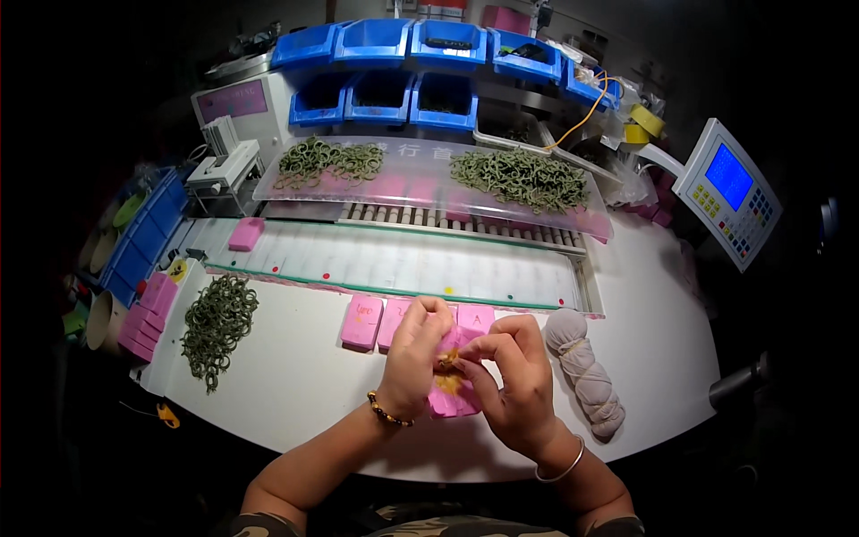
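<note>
Over the near middle of the white table, a pink rubber mold (456, 407) is spread apart, with yellow-brown stains on its inner face. My left hand (413, 358) is closed around its left side and upper flap. From the right, my right hand (514, 380) pinches with thumb and forefinger at the stained middle; whatever small piece sits between the fingertips is hidden. Just beyond my hands lies a row of pink mold blocks (361, 324) with handwritten marks. A tied white cloth roll (586, 376) rests to the right of my right hand.
Dark green rings are heaped at left (217, 327) and on a raised clear shelf (403, 192). Behind the blocks runs a conveyor (394, 264) carrying one pink block (246, 234). Blue bins (374, 40) line the back. A keypad screen (729, 192) stands right, stacked pink blocks (148, 318) left.
</note>
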A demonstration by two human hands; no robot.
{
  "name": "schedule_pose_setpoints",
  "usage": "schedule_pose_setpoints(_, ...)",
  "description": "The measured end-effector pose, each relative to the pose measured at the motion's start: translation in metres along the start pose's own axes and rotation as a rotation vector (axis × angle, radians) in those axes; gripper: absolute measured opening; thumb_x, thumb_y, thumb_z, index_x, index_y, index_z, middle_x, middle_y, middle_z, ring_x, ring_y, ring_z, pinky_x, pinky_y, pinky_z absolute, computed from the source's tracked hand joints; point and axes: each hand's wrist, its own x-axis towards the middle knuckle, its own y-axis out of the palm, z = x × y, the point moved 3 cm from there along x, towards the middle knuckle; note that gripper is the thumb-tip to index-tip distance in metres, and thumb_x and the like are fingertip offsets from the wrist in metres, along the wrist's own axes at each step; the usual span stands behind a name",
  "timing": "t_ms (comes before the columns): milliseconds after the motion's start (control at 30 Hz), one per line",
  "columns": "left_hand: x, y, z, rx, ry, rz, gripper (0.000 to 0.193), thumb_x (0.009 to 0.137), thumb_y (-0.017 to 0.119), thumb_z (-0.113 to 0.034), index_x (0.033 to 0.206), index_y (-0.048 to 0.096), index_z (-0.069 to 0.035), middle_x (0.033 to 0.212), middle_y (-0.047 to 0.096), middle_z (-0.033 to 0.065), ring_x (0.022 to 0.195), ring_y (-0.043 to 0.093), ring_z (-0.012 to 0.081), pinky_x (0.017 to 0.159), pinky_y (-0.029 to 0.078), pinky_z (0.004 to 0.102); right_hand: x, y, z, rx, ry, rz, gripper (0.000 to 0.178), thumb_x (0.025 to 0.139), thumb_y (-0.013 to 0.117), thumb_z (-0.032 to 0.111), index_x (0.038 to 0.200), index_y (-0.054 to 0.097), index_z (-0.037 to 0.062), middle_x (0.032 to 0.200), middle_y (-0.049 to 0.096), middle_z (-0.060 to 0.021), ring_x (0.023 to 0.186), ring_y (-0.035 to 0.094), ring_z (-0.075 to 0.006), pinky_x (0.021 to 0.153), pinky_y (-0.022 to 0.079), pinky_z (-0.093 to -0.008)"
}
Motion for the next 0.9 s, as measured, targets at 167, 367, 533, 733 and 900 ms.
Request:
schedule_pose_setpoints(167, 0.007, -0.001, -0.006, -0.148, -0.002, -0.203, 0.017, 0.099, 0.047, -0.025, 0.098, 0.049, -0.008, 0.089, 0.054, 0.0031, 0.076, 0.054, 0.0113, 0.068, 0.045, 0.0219, -0.001, -0.002, -0.003, 0.048, -0.057, 0.018, 0.019, 0.075, 0.073, 0.002, 0.089, 0.061, 0.0033, 0.086, 0.058, -0.0104, 0.072, 0.059, -0.0248, 0.060, 0.048, -0.0345)
schedule_pose_setpoints(367, 0.000, 0.000, 0.001, -0.081, -0.221, 0.084, 0.037, 0.100, 0.046, -0.041, 0.102, 0.052, -0.005, 0.082, 0.059, 0.0116, 0.065, 0.062, 0.0214, 0.060, 0.052, 0.0316, 0.000, -0.021, -0.030, 0.783, 0.474, -0.203, 0.007, 0.091, 0.061, 0.000, 0.094, 0.055, 0.0000, 0.088, 0.056, -0.0035, 0.073, 0.053, -0.0087, 0.067, 0.046, -0.0211)
schedule_pose_setpoints(533, -0.007, 0.018, 0.000, 0.012, -0.135, 0.253, 0.034, 0.100, 0.051, -0.032, 0.108, 0.056, 0.001, 0.092, 0.061, 0.0086, 0.081, 0.064, 0.0145, 0.076, 0.052, 0.0265, -0.018, -0.012, -0.052, 1.007, 0.694, -0.135, 0.006, 0.091, 0.063, 0.003, 0.093, 0.057, 0.0013, 0.082, 0.058, -0.0013, 0.071, 0.053, -0.0056, 0.066, 0.045, -0.0188)
schedule_pose_setpoints(733, -0.008, 0.013, 0.004, 0.069, -0.078, 0.234, 0.014, 0.093, 0.061, -0.010, 0.103, 0.061, 0.000, 0.093, 0.063, 0.0020, 0.082, 0.061, 0.0075, 0.074, 0.050, 0.0223, -0.023, -0.006, -0.037, 0.578, 0.459, -0.084, 0.007, 0.090, 0.063, 0.002, 0.088, 0.057, -0.0003, 0.085, 0.061, -0.0035, 0.071, 0.059, -0.0073, 0.063, 0.048, -0.0204)
schedule_pose_setpoints(900, -0.010, 0.018, -0.008, 0.428, 0.146, 0.186, 0.008, 0.088, 0.065, -0.006, 0.094, 0.063, 0.000, 0.088, 0.064, 0.0036, 0.076, 0.061, 0.0083, 0.071, 0.050, 0.0233, -0.024, -0.006, -0.045, 0.545, 0.568, -0.036, 0.012, 0.091, 0.065, 0.008, 0.085, 0.057, 0.0006, 0.069, 0.054, 0.0012, 0.062, 0.053, -0.0061, 0.054, 0.043, -0.0191)
